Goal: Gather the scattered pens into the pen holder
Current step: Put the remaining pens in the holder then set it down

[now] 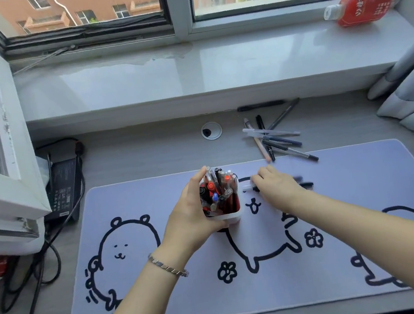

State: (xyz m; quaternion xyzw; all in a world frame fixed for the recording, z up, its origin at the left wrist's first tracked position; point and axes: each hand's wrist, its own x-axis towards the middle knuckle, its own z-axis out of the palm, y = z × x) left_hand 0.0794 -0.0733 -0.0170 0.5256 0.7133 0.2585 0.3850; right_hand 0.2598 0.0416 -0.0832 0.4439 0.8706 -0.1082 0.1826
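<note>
A white pen holder (229,217) stands on the lilac desk mat (190,295), packed with several pens, red and black among them. My left hand (194,215) wraps around its left side and grips it. Just to its right, my right hand (276,187) lies low over the mat, its fingers closed on one or two pens (304,184) that stick out on both sides of the hand and look blurred. A loose heap of several pens (273,139) lies on the desk beyond the mat's far edge, to the right. One dark pen (260,105) rests against the sill base.
A red drink bottle (361,7) lies on the windowsill at the far right. A cable hole (211,130) sits in the desk behind the holder. A laptop charger (62,183) and cables lie at the left. Curtains (410,92) hang at the right.
</note>
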